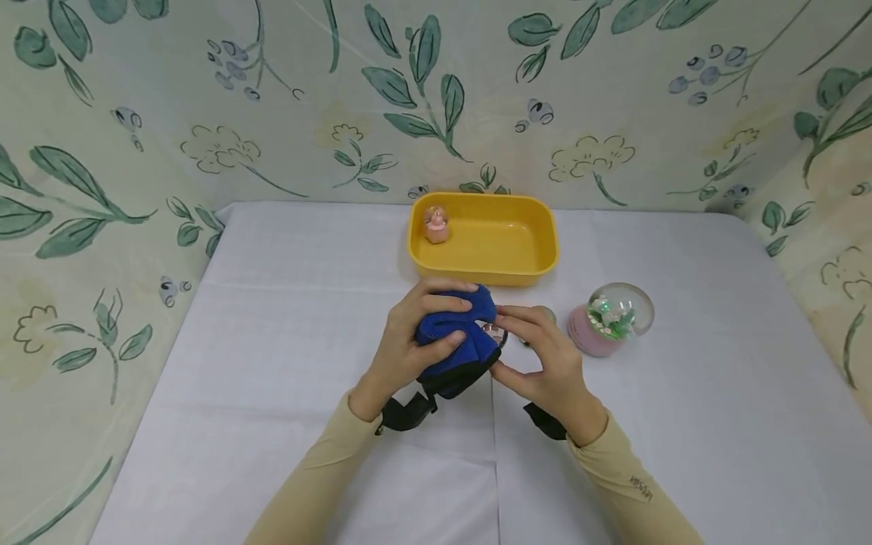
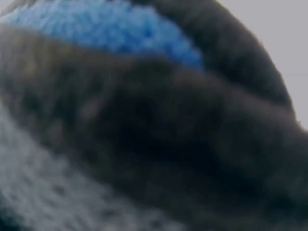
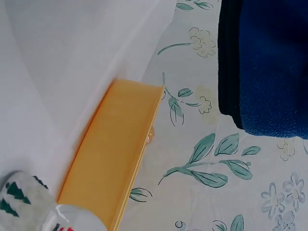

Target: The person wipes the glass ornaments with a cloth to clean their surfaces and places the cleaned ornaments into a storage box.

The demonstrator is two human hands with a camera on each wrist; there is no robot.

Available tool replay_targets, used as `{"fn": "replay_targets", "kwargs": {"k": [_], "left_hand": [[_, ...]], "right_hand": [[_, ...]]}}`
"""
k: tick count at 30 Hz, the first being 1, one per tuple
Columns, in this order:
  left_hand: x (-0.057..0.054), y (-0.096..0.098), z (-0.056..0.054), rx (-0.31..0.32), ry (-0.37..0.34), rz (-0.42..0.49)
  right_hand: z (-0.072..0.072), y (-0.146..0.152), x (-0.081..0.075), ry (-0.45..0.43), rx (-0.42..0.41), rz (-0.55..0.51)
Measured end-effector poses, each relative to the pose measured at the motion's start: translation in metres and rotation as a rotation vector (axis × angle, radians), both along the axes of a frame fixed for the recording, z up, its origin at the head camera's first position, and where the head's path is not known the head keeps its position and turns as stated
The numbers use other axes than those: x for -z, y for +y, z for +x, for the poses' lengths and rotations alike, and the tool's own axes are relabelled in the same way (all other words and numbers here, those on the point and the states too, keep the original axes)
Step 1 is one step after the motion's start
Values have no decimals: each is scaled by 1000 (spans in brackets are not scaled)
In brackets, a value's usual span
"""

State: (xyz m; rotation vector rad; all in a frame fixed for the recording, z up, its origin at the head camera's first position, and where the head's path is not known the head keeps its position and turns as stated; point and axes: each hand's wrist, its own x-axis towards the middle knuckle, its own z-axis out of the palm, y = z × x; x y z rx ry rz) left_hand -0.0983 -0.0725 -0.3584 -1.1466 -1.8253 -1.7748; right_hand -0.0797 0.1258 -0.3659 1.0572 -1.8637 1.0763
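Note:
My left hand (image 1: 409, 333) grips a blue cloth (image 1: 446, 327) with a black edge, bunched around a small snow globe (image 1: 493, 333). The fingers of my right hand (image 1: 545, 363) pinch the globe's sides where it shows out of the cloth's fold. Most of the globe is hidden by the fabric. In the right wrist view the cloth (image 3: 276, 67) hangs at the upper right. Blue fabric (image 2: 110, 29) shows blurred behind a dark shape in the left wrist view.
A yellow tray (image 1: 484, 274) stands at the back, holding a small pink snow globe (image 1: 437, 227) at its left end. A larger snow globe (image 1: 609, 319) with a pink base is right of my right hand. Another globe with a green-patterned white base (image 3: 24, 199) stands near the tray.

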Motion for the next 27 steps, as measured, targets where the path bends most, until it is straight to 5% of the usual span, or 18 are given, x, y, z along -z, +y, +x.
{"fn": "replay_targets", "kwargs": {"k": [4, 7, 14, 16, 19, 27], "left_hand": [[-2, 2, -1, 23, 33, -5], [-4, 2, 0, 32, 44, -18], [1, 3, 0, 10, 76, -78], [3, 3, 0, 3, 83, -87], [5, 4, 0, -21, 68, -78], [4, 1, -2, -58, -21, 3]], "right_hand": [[-1, 2, 1, -23, 3, -32], [1, 2, 1, -165, -13, -81], [8, 5, -8, -899, -179, -197], [8, 6, -10, -1009, -190, -190], [8, 6, -10, -971, -166, -126], [9, -2, -4, -434, -90, 10]]}}
